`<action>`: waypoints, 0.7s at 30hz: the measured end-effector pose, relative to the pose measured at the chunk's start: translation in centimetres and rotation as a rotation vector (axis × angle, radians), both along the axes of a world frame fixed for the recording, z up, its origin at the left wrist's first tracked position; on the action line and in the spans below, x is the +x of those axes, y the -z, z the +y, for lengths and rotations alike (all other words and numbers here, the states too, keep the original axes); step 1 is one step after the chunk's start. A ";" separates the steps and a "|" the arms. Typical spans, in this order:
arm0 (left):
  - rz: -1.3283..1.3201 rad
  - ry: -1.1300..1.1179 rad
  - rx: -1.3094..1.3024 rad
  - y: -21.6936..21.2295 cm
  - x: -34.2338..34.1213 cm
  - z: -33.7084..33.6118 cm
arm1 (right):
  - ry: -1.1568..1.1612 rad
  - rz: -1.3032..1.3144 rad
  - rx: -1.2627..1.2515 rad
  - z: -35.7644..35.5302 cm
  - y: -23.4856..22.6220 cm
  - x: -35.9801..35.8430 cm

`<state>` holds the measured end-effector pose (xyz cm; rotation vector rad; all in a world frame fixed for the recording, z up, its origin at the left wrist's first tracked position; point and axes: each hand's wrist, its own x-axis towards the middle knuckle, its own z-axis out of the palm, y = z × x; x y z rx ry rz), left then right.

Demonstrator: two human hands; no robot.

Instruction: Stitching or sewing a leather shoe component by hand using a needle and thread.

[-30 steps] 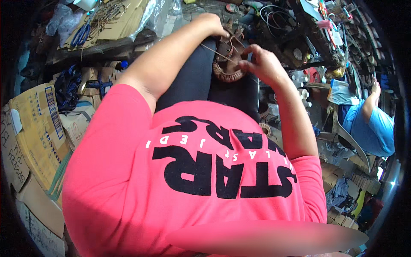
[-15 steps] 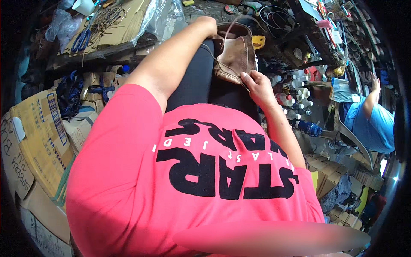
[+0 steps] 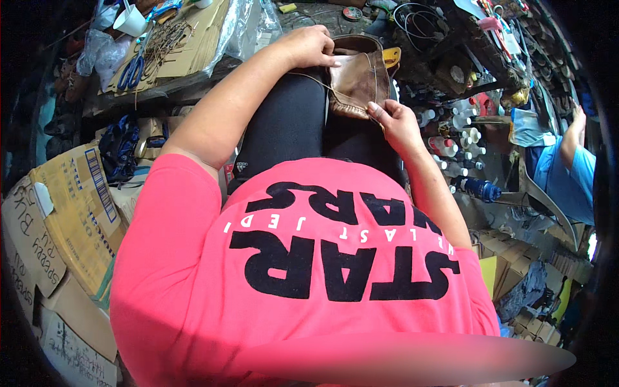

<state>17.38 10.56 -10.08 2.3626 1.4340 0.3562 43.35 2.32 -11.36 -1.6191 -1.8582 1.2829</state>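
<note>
A brown leather shoe upper [image 3: 351, 77] rests across my thighs, its hollow side facing up. Gathered stitches run along its near edge, and a pale thread [image 3: 312, 78] trails from it to the left over my dark trousers. My left hand [image 3: 311, 48] has its bent fingers closed at the upper's far left rim; part of that grip is hidden. At the near right corner, my right hand [image 3: 396, 121] pinches the edge between thumb and fingers. Whether a needle is in either hand I cannot make out.
Just beyond the upper lies a yellow object [image 3: 391, 57]. Blue-handled scissors [image 3: 131, 73] lie on a cardboard-covered bench at far left. Several bottles [image 3: 459, 145] stand on the right, near another person's blue sleeve [image 3: 567, 177]. Cardboard boxes [image 3: 74, 209] are stacked at left.
My left hand has come around from beyond the upper's left rim, so its fingers now show against the leather. The loop of thread raised above the upper is lower. The right hand keeps its pinch.
</note>
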 end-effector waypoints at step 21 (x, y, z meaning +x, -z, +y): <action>-0.120 0.252 0.136 -1.0 6.0 -9.2 | -0.350 -0.008 0.116 4.6 -1.6 2.4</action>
